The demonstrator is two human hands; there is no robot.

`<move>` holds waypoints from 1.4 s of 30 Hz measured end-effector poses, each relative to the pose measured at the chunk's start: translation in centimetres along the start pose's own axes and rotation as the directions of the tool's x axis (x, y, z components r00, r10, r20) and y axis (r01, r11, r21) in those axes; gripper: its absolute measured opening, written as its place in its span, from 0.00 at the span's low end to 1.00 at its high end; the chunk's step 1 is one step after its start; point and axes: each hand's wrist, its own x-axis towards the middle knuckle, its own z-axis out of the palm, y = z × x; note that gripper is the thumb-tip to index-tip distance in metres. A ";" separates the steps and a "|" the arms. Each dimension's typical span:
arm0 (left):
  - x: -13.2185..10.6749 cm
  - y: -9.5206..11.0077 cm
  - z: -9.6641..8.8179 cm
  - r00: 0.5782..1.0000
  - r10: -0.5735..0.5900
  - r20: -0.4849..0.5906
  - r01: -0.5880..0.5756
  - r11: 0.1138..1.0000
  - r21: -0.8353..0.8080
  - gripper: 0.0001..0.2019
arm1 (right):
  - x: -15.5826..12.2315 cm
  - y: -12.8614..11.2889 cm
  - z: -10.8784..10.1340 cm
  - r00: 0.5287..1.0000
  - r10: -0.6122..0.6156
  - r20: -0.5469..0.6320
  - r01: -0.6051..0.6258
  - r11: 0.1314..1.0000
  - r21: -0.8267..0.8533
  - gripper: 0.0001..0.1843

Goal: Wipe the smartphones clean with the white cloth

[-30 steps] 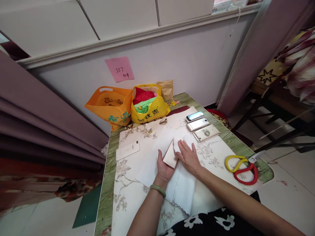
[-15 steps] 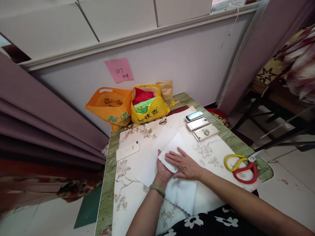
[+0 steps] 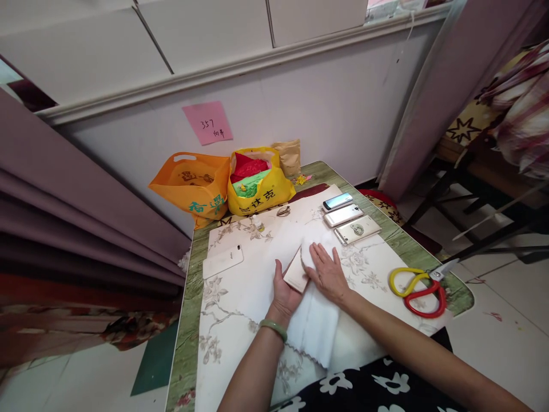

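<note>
A pale gold phone [image 3: 295,277] lies in my left hand [image 3: 285,297], tilted, with my thumb up along its left side. White cloth [image 3: 315,326] with a zigzag edge hangs beneath the phone and covers its right part. On top of that cloth rests my right hand [image 3: 329,271], its fingers stretched out and flat, just right of the phone. The phone's far end is partly hidden by the cloth. A green bangle [image 3: 273,329] circles my left wrist.
Three phones [image 3: 343,215] lie in a row at the back right, and a white phone [image 3: 223,262] lies left. Large scissors [image 3: 424,287] with yellow and red handles sit at the right edge. Behind stand an orange bag [image 3: 189,183] and a yellow bag [image 3: 261,191] of fabric.
The cloth that covered the phone has shifted to the right, and the phone's pale gold face now shows. My right hand has moved slightly right and away from my left palm.
</note>
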 end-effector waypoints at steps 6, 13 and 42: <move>0.0 0.0 -0.2 1.000 0.003 -0.012 -0.004 0.999 -0.051 0.26 | -0.1 0.0 -0.1 0.917 -0.384 0.112 0.381 0.923 0.046 0.41; -0.2 0.0 -0.1 1.000 -0.020 -0.005 0.020 0.998 -0.054 0.27 | -0.2 0.0 -0.2 0.883 -0.451 0.127 0.445 0.892 0.074 0.44; -0.2 0.5 -1.4 0.998 0.065 -0.019 -0.066 0.994 -0.082 0.33 | -1.2 0.1 -0.8 0.940 -0.329 -0.090 0.332 0.943 0.015 0.39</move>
